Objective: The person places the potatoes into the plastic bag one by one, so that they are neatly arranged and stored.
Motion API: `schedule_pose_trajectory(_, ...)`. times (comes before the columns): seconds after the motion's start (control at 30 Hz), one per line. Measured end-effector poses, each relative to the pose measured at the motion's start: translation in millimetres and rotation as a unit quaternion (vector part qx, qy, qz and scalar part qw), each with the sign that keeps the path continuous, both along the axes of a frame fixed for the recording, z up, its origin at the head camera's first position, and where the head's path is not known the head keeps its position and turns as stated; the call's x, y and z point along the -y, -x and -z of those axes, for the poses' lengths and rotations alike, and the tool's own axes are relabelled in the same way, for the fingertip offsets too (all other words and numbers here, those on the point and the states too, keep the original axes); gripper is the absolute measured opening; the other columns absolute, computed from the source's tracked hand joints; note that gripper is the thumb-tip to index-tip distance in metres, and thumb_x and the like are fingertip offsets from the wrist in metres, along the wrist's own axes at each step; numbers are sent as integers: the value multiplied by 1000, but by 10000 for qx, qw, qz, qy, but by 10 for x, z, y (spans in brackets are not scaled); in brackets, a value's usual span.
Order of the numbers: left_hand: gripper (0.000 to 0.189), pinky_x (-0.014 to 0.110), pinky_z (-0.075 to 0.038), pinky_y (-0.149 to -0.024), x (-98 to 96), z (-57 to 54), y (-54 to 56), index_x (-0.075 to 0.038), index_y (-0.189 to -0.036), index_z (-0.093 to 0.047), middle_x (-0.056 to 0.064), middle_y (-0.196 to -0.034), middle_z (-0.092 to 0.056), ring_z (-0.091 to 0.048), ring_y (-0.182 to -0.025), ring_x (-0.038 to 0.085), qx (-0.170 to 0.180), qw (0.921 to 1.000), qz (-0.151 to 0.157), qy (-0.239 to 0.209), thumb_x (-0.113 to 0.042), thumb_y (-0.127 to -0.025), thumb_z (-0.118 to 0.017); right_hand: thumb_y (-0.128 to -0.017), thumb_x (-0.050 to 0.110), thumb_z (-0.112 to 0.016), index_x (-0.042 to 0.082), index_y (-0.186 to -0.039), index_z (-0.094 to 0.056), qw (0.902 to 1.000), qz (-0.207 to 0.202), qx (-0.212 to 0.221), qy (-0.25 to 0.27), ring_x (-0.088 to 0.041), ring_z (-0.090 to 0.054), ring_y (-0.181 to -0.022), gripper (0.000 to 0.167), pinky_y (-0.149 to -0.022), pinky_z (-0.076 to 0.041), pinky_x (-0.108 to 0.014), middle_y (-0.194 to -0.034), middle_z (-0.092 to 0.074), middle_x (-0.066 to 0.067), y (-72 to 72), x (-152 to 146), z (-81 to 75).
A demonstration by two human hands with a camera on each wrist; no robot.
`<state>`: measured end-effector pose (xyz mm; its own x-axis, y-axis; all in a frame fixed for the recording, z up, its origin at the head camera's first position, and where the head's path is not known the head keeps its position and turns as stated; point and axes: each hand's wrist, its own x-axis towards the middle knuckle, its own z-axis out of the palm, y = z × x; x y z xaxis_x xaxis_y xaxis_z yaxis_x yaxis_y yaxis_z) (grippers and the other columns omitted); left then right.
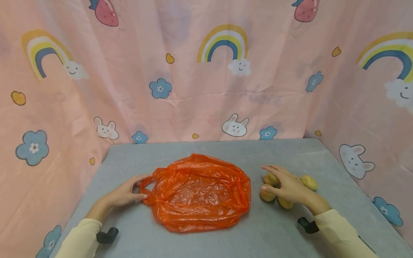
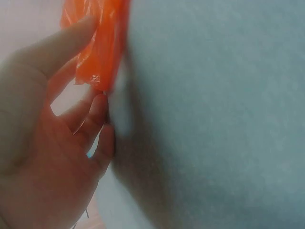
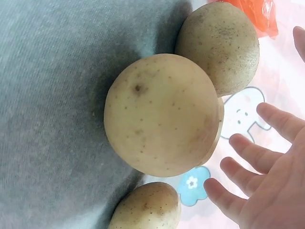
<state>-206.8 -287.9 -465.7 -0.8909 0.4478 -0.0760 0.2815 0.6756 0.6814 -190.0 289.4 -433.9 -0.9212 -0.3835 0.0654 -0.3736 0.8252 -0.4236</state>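
A crumpled orange plastic bag [image 1: 200, 193] lies spread on the grey tabletop, its handle loop toward the left. My left hand [image 1: 124, 191] holds the bag at that loop. In the left wrist view, the thumb lies across the orange plastic [image 2: 107, 47], with fingers curving behind it. My right hand [image 1: 288, 186] hovers over several potatoes [image 1: 267, 193] to the right of the bag, fingers spread and holding nothing. The right wrist view shows a large round potato [image 3: 162, 114] in front of the fingers, apart from them. Part of the potato group is hidden beneath the hand.
One potato [image 1: 309, 182] lies at the right edge of the group. Pink printed curtains [image 1: 193, 114] hang behind the grey table [image 1: 129, 236] and along both sides. Black straps [image 1: 108, 235] sit at the wrists.
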Motion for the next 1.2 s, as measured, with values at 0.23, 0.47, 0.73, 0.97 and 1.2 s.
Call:
schedule_pose_trajectory(0.23,71,69,-39,-103,-43,-14,5,-10,-150,-47,25,-143,-46,-44,-128,45,0,9998,-57,212,-29,-88,-77,-93,49,-68,14,-151,-46,10000,16,52,-27,-49,-43,-137,72,-95,-41,-74,-152,-44,-24,6,-27,3)
schedule_pose_trajectory(0.47,69,73,-36,-103,-56,45,17,-11,-145,-55,22,-146,-44,-37,-130,44,-153,9991,-213,326,-33,-85,-81,-93,48,-68,13,-151,-46,9999,18,112,-3,-50,-42,-138,71,-97,-40,-75,-153,-43,-24,-6,-43,-8)
schedule_pose_trajectory(0.73,65,72,-33,-107,-147,118,-19,-3,-141,-58,18,-154,-42,-36,-135,45,-656,9967,-256,392,-19,-83,-82,-93,46,-69,8,-150,-47,9999,-34,123,84,-51,-42,-136,72,-99,-39,-74,-152,-43,-28,-6,-78,4)
schedule_pose_trajectory(0.97,58,72,-34,-107,-181,103,-50,-5,-138,-61,19,-150,-48,-41,-135,48,-765,9969,-67,197,-8,-84,-79,-93,45,-70,8,-148,-48,9998,-61,86,141,-51,-42,-136,71,-101,-37,-74,-151,-45,-27,-18,-74,-10)
schedule_pose_trajectory(1.2,61,73,-32,-108,-149,116,-14,-3,-141,-57,26,-145,-53,-45,-134,53,-709,9969,283,-166,-12,-85,-80,-92,45,-70,7,-148,-48,9999,-55,55,118,-50,-43,-136,71,-101,-38,-74,-151,-45,-25,-20,-64,-16)
